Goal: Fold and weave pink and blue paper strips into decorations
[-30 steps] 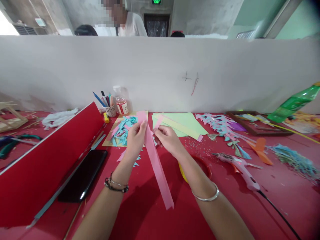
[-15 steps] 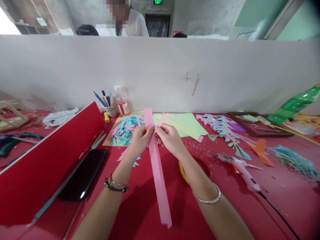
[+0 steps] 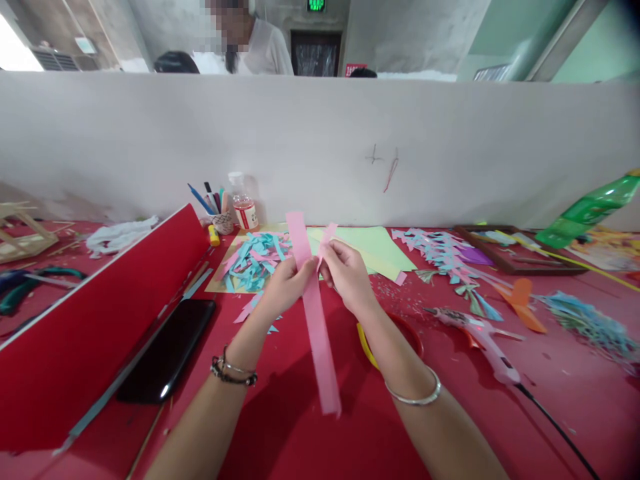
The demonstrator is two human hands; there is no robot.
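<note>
A long pink paper strip [image 3: 319, 340] hangs down from my left hand [image 3: 290, 283], pinched between thumb and fingers near its upper part. Its top end sticks up above my knuckles. My right hand [image 3: 349, 273] is closed on a narrower pink paper piece [image 3: 327, 237], whose tip points up beside the strip. Both hands nearly meet over the table. Behind my left hand lies a heap of blue and pink paper scraps [image 3: 255, 260]. Part of a yellow and red ring-shaped thing [image 3: 367, 347] shows beneath my right forearm.
A phone [image 3: 167, 350] and an upright red board [image 3: 105, 320] stand to my left. On the right lie a pink glue gun [image 3: 475, 333] with a cord, a paper garland [image 3: 435, 250] and a tilted green bottle [image 3: 587, 210]. A white partition [image 3: 300, 140] rises behind; a person is beyond it.
The long strip has risen a little, its lower end now higher. My right hand has shifted slightly right, drawing the narrow pink piece a bit away from the strip.
</note>
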